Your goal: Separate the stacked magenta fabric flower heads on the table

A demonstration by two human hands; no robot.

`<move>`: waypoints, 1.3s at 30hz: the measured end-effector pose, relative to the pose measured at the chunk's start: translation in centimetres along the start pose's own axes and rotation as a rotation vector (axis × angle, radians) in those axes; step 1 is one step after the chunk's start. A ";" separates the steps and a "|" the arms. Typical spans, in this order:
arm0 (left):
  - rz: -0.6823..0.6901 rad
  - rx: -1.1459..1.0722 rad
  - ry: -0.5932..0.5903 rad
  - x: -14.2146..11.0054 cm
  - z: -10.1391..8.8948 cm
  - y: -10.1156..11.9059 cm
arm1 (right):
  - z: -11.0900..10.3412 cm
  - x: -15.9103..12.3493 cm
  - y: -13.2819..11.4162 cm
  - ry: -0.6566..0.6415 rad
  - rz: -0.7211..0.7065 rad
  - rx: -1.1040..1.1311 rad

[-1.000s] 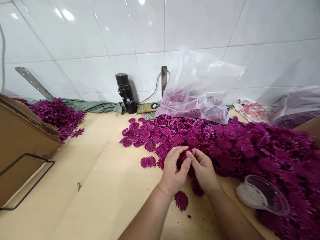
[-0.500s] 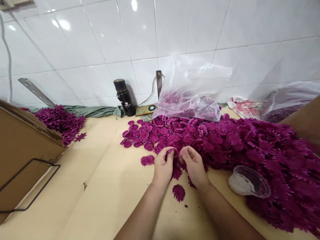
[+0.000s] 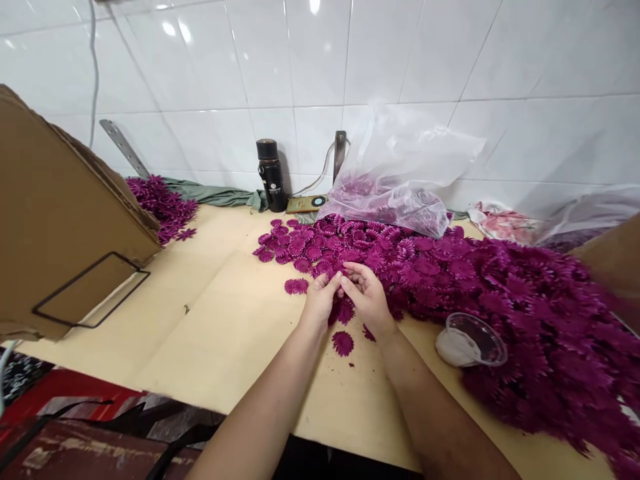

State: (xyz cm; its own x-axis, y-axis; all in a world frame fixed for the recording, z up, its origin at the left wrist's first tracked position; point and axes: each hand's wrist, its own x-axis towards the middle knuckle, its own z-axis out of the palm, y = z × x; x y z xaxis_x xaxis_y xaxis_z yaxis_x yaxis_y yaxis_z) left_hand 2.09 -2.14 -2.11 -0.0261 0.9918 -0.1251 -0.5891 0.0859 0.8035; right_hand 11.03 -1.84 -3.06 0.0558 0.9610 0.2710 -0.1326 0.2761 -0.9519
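White tiles back the desk, with magenta artificial-flower discs heaped from eleven to four o'clock around the hands. Left hand and right hand meet tip to tip, any grip impossible to tell; light pressure should spare delicate discs.

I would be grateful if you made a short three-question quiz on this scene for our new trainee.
1. True or false: the two hands are at opposite ends of the table.
2. What stands upright near the tiled wall, beside the yellow phone?
3. Fill in the blank: the clear tub sits nearer the ____ hand.

Key
1. False: the left hand and the right hand are close together, by the purple flowers.
2. A black bottle.
3. Right.
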 end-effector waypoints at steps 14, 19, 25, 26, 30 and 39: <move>0.005 0.126 -0.030 -0.1 -0.2 -0.8 | -0.7 0.5 -0.9 -0.107 0.136 -0.012; 0.082 0.244 -0.083 -0.7 0.1 -0.5 | -0.9 0.7 -1.1 0.024 0.090 -0.074; 0.082 0.282 -0.102 -0.9 0.0 -0.5 | -1.1 0.7 -1.7 0.143 0.029 -0.157; 0.086 0.299 -0.102 -1.0 0.0 -0.6 | -1.2 0.7 -1.9 0.165 0.018 -0.176; 0.054 0.367 -0.191 -1.2 0.0 -0.4 | -1.8 1.3 -2.5 0.247 -0.014 -0.255; 0.045 0.327 -0.174 -0.2 -0.1 0.2 | -0.3 4.3 -1.8 0.409 -0.064 -0.352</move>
State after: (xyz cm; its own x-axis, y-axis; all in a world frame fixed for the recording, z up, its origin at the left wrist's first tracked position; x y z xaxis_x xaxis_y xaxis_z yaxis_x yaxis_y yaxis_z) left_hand 1.86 -2.31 -2.01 0.1085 0.9941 -0.0070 -0.3009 0.0395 0.9528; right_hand 11.76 1.83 -0.24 0.4425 0.8382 0.3188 0.2188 0.2439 -0.9448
